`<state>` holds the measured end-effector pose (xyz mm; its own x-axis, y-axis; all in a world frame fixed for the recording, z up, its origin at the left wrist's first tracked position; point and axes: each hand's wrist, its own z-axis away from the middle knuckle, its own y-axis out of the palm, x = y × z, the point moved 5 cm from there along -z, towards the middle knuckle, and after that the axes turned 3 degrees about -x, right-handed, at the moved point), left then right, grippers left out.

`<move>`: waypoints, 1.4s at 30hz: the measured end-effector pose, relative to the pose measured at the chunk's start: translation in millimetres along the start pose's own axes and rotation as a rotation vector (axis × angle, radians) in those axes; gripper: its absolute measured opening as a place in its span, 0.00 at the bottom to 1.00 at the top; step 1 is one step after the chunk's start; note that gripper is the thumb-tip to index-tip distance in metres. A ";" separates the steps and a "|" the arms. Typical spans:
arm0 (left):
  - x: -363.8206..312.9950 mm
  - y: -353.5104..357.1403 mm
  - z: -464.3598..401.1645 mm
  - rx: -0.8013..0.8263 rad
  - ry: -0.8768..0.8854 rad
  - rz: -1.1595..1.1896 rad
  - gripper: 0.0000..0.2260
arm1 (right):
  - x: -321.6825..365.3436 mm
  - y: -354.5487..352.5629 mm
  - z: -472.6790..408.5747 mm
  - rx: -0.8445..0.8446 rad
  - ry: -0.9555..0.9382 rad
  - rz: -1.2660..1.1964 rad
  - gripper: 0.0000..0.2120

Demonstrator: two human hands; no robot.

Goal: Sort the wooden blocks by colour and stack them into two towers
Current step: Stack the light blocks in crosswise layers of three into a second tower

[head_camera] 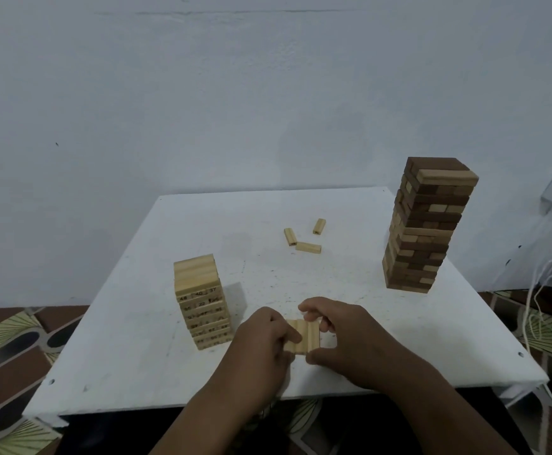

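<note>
The row of blocks (301, 336) I held was pale, grainy, unvarnished wood, like the numbered light tower (201, 303) and three loose blocks (304, 236). The tall tower (427, 228) mixed darker stained wood with lighter pieces. The tabletop (350, 218) was matt white, scuffed and speckled.

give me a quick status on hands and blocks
Left hand and right hand pinch a row of light blocks. Light tower left, dark tower right. Three loose blocks mid-table.

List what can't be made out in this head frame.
- Row of pale blocks: ends covered by left hand and right hand; exact count unclear.
- Pale tower: printed numbers mostly blurred.
- Three loose blocks: end markings too small.
- Dark tower: far sides hidden.
</note>
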<state>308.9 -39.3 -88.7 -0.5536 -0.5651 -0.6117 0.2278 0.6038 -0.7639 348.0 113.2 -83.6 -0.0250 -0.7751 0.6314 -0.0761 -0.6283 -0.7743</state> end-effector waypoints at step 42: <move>-3.4 -10.7 3.7 -0.063 0.069 0.097 0.05 | -3.5 0.5 -5.8 -0.051 -0.023 0.058 0.26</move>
<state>311.3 -46.0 -79.2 -0.5856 -0.4634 -0.6651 0.2338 0.6890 -0.6860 342.3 116.1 -85.9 -0.0078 -0.8117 0.5840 -0.1259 -0.5785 -0.8059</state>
